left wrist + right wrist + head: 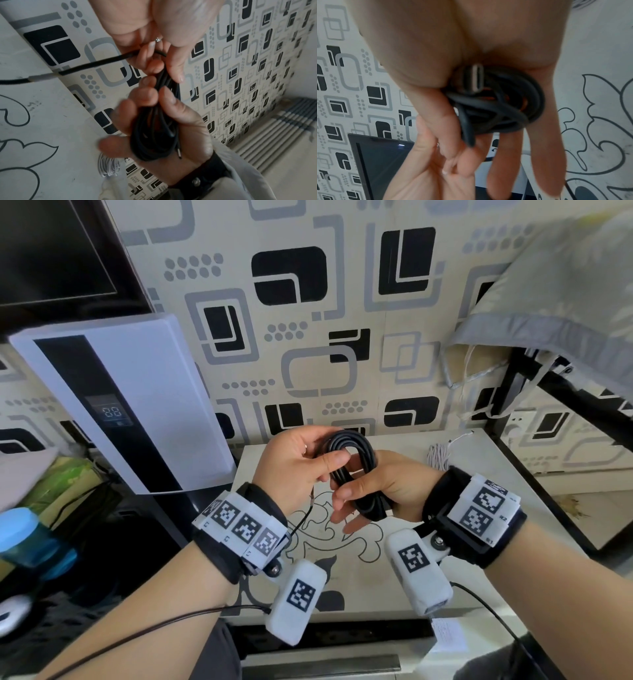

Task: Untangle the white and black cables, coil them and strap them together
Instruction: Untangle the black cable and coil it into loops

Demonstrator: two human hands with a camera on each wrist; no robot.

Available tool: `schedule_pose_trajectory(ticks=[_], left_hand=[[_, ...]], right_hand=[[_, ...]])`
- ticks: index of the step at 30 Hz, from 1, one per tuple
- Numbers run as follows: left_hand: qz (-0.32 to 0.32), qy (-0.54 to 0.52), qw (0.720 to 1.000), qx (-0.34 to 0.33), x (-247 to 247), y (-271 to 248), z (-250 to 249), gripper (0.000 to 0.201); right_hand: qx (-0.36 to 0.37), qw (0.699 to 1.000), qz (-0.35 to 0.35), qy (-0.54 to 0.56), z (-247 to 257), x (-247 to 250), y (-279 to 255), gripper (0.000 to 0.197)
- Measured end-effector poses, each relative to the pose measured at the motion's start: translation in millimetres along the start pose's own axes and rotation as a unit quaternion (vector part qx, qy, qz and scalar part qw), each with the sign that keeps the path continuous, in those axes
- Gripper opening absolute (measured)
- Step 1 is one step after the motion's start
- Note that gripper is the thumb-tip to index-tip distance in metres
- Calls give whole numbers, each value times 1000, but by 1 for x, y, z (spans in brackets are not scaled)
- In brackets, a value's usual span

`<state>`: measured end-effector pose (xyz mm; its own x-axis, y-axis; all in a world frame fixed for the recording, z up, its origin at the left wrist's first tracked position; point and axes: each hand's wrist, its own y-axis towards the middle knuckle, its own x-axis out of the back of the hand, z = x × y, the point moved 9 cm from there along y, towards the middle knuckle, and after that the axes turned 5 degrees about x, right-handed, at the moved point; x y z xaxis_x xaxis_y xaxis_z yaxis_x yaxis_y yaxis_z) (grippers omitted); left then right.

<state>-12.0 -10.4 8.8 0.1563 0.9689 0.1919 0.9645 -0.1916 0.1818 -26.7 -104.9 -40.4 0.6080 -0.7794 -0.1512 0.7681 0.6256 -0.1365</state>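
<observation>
A black cable (356, 470), wound into a narrow coil, is held upright between both hands above the table. My right hand (346, 508) grips the coil's lower part, thumb across it (154, 135). My left hand (334, 448) pinches the coil's top loops. In the left wrist view a black strand (96, 62) runs from the left fingers off to the left edge. One metal plug (476, 78) sticks out at the heel of my right palm. The white cable (438, 455) lies bundled on the table behind my right hand, touched by neither hand.
The white tabletop (376, 570) with a black floral drawing lies below the hands. A white appliance (120, 405) with a display leans at the left, under a dark screen (51, 251). Grey fabric (565, 302) hangs over a black rack at the right. A blue-lidded bottle (20, 535) stands at the far left.
</observation>
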Motion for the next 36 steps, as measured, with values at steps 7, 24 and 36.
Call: schedule_pose_trajectory(ticks=[7,24,36], left_hand=[[11,-63,998,12,-3,1,3,16],[74,223,972,15,-53,-16,15,50],[168,205,964,-5,-75,-28,15,111]], right_hand=[[33,995,-95,-2,0,5,3,14],[147,932,-316,97,15,56,-7,48],[204,911,-343,100,45,75,-25,29]])
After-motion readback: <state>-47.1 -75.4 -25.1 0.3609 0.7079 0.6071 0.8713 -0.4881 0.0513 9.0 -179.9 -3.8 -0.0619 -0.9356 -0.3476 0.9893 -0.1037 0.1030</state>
